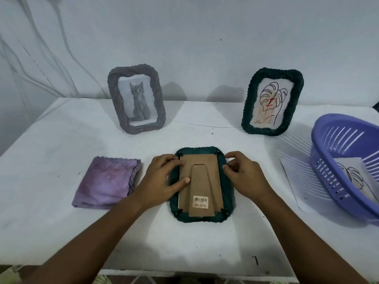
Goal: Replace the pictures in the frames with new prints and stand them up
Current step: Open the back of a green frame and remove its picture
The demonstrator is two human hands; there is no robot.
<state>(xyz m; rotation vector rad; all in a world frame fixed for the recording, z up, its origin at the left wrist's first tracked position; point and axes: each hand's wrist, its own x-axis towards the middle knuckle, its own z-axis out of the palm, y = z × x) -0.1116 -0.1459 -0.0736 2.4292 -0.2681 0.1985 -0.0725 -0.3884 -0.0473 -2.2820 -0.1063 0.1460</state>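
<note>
A dark green woven-rim picture frame lies face down at the middle of the white counter, its brown cardboard backing board and folded easel leg facing up. It looks light and fairly stiff, though the board is thin and would bend, and the small black corner tabs seem the delicate part; the woven rim is the safer place to hold. The left hand rests on the frame's left edge, thumb flat on the board, fingers loosely bent. The right hand has its fingertips curled at the right rim, apparently pinching a side tab.
</note>
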